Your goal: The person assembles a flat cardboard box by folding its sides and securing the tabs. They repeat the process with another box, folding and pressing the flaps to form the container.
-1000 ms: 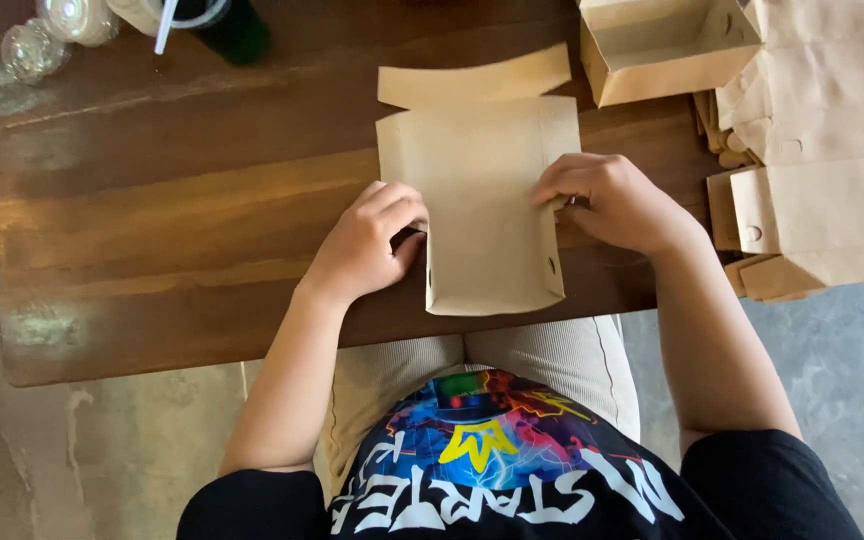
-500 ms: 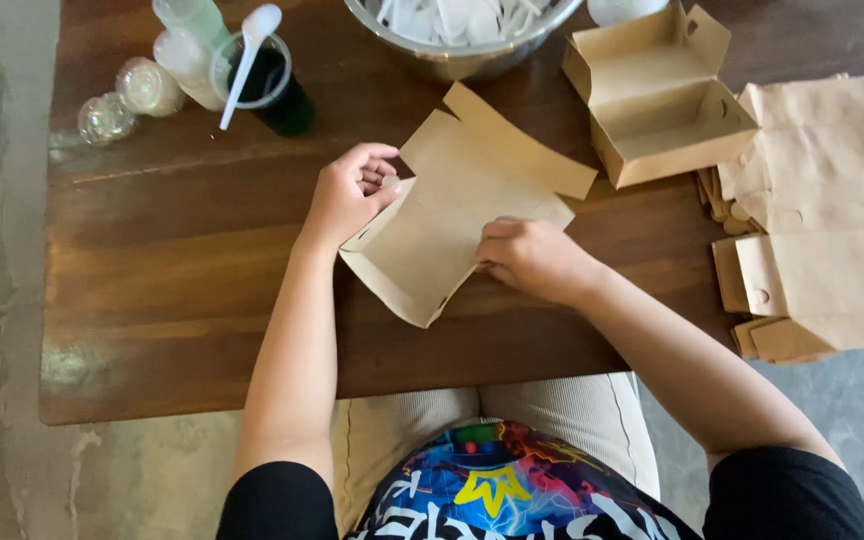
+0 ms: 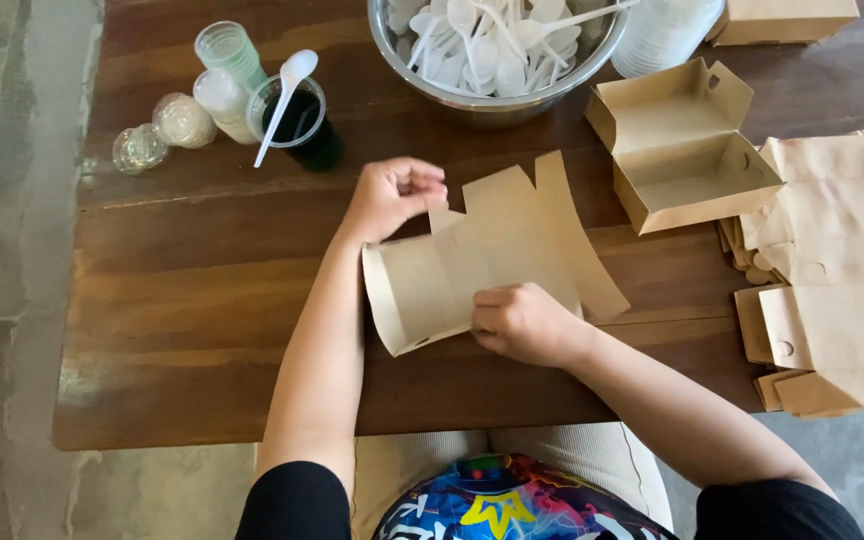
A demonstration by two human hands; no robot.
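A flat brown cardboard box blank (image 3: 497,255) lies tilted on the dark wooden table (image 3: 182,290), its side flaps partly raised. My left hand (image 3: 395,195) pinches a flap at the blank's upper left corner. At the lower middle of the blank, my right hand (image 3: 524,322) presses down with curled fingers on the card.
A folded open cardboard box (image 3: 680,145) stands to the right. A stack of flat blanks (image 3: 832,270) lies at the table's right edge. A steel bowl of white plastic spoons (image 3: 497,45) sits at the back, plastic cups (image 3: 237,85) and a dark drink with a spoon (image 3: 297,120) at back left.
The blank has turned further, and its left side flap now stands up. My left hand stays pinched at the upper left flap while my right hand has slid to the lower edge.
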